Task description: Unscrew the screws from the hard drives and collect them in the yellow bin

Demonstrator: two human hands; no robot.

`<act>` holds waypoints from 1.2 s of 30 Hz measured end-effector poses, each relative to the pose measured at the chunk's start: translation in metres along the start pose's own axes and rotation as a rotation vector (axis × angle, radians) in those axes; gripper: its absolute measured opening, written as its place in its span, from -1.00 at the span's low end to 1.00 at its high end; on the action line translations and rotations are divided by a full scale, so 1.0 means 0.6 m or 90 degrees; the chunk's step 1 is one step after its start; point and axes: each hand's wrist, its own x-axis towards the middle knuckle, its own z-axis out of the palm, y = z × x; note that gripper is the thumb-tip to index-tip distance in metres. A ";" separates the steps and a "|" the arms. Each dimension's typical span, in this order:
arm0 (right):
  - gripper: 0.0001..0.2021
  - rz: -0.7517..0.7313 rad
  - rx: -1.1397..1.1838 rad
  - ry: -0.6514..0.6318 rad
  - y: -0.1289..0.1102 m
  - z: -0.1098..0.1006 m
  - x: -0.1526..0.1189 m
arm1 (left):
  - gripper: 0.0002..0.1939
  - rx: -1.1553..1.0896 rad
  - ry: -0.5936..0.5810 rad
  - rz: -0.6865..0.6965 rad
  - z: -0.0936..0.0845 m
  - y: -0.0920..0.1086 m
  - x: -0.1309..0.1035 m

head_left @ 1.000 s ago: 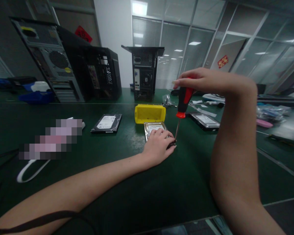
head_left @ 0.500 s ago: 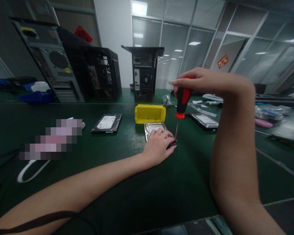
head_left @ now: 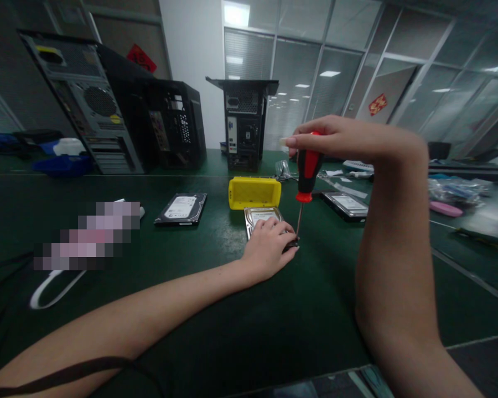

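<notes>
Under my left hand [head_left: 269, 247] lies a silver hard drive [head_left: 249, 220] on the green table; the fingers are curled over it and hold its right edge. My right hand [head_left: 315, 138] is wrapped round the top of a red and black screwdriver [head_left: 309, 171]. The screwdriver stands nearly upright, its tip at the drive's front right corner, beside my left fingertips. Right behind the drive is a yellow tray [head_left: 255, 193], tilted so that its inside faces me.
Another hard drive [head_left: 181, 209] lies to the left, and one more [head_left: 347, 205] to the right. Computer cases [head_left: 245, 121] stand at the back. A strap with a blurred-out part [head_left: 91, 235] is at the left. Plastic bags [head_left: 460, 188] lie far right.
My right hand has shifted slightly left, its fingers turned a little round the screwdriver handle. My left hand and the drive have stayed in place.
</notes>
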 end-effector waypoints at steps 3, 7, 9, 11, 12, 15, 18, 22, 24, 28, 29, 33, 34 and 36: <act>-0.58 0.008 0.076 -0.010 0.000 0.002 0.000 | -0.75 0.008 -0.008 -0.004 -0.002 0.002 0.001; -0.69 -0.016 0.131 -0.021 0.000 0.002 -0.001 | -0.74 0.006 -0.015 -0.007 -0.004 0.002 0.001; -0.72 -0.008 0.130 -0.016 0.000 0.002 -0.002 | -0.74 0.004 -0.013 -0.006 -0.004 0.002 0.001; -0.73 0.008 0.129 -0.019 -0.001 0.002 -0.002 | -0.74 0.001 -0.007 -0.005 -0.004 0.001 0.001; -0.72 0.013 0.130 -0.023 -0.001 0.003 -0.002 | -0.74 -0.001 -0.005 -0.004 -0.003 0.001 0.001; -0.71 0.015 0.127 -0.038 -0.001 0.003 0.000 | -0.74 -0.006 0.002 -0.002 -0.001 0.000 0.001; -0.68 0.020 0.104 -0.045 -0.001 0.002 0.002 | -0.75 -0.008 0.005 -0.001 0.000 0.000 0.001; -0.60 0.043 0.037 -0.022 -0.003 0.000 0.000 | -0.75 -0.006 0.003 -0.002 0.000 0.001 0.001; -0.57 0.041 0.026 -0.016 -0.004 -0.001 -0.001 | -0.75 -0.006 0.004 -0.002 -0.001 0.002 0.002; -0.50 0.054 0.021 -0.029 -0.003 -0.002 -0.001 | -0.75 -0.002 0.005 0.000 -0.001 0.002 0.002; -0.49 0.061 0.017 -0.036 -0.003 -0.002 -0.001 | -0.75 0.000 0.006 0.000 0.000 0.001 0.002; -0.45 0.073 -0.002 -0.053 0.001 -0.002 0.004 | -0.75 0.005 0.010 0.001 0.002 -0.001 0.001; -0.44 0.074 -0.006 -0.053 0.002 -0.002 0.004 | -0.75 0.004 0.010 0.001 0.003 -0.001 0.001; -0.44 0.076 -0.012 -0.049 0.003 -0.002 0.005 | -0.75 0.001 0.013 0.002 0.003 -0.001 0.001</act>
